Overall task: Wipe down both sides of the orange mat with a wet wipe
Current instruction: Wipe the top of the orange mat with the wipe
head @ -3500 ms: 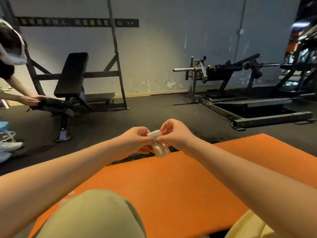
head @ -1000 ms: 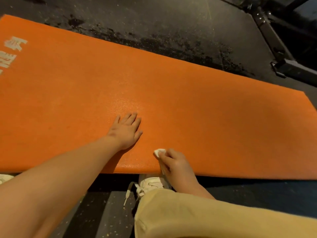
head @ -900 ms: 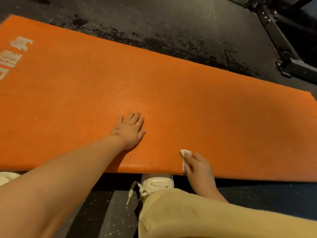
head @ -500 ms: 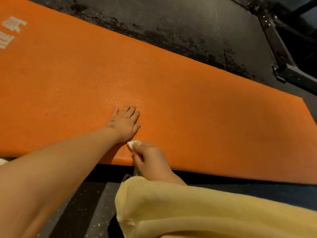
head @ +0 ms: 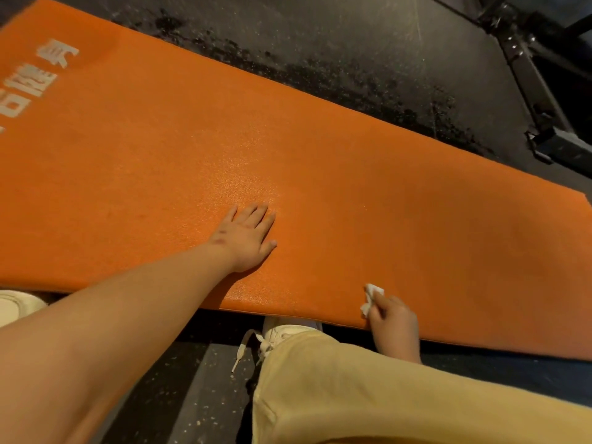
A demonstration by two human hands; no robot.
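The orange mat lies flat on the dark gym floor, with white lettering at its far left. My left hand rests palm-down on the mat near its front edge, fingers straight. To the right, my right hand pinches a small crumpled white wet wipe and presses it against the mat close to the front edge.
My knee in yellow trousers and a white shoe sit just in front of the mat. A second white shoe shows at the left edge. A black metal machine frame stands on the floor at the upper right.
My right hand has slid the wipe to the right along the mat's front edge, away from my left hand. My left hand stays flat in the same spot.
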